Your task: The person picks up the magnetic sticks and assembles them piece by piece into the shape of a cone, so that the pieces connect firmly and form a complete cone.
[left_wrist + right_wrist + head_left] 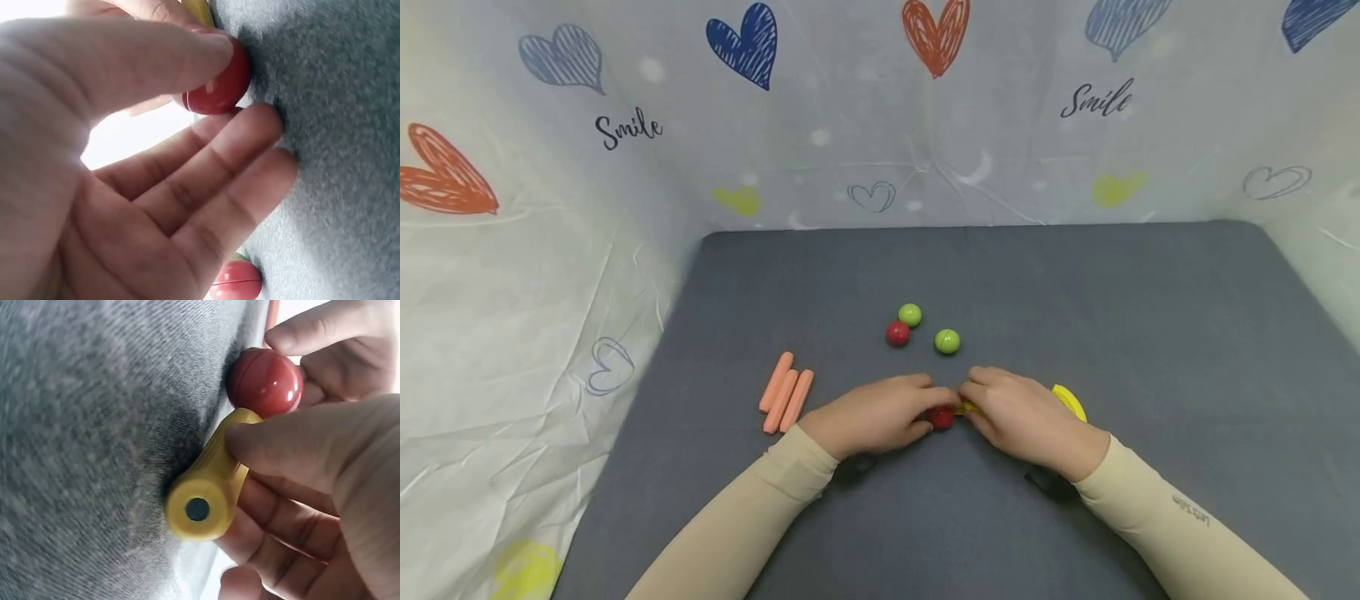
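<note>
Pinches a red ball (942, 418) in the left hand (880, 415), just below the centre of the head view, with the gap between thumb and finger only as wide as the ball. Holds the lower fingers of that hand loosely extended in the left wrist view.

Grips a yellow piece (215, 462) in the right hand (1026, 417), just right of the ball, setting the thumb on one side and fingers on the other, parted by no more than its thickness. Points its narrow end at the ball; cannot tell whether touching. Shows a dark spot (197, 510) in its wide end, left of centre in the lower half of the right wrist view.

Has a second yellow piece (1070, 402), curved and partly hidden, beyond the right hand, right of centre. Above the hands, near the middle of the frame, has a second red ball (898, 334) close against a green ball (910, 314), with another green ball (947, 342) a little to their right. Left of centre, has three pink sticks (781, 402) side by side on the grey tabletop (1180, 358).
</note>
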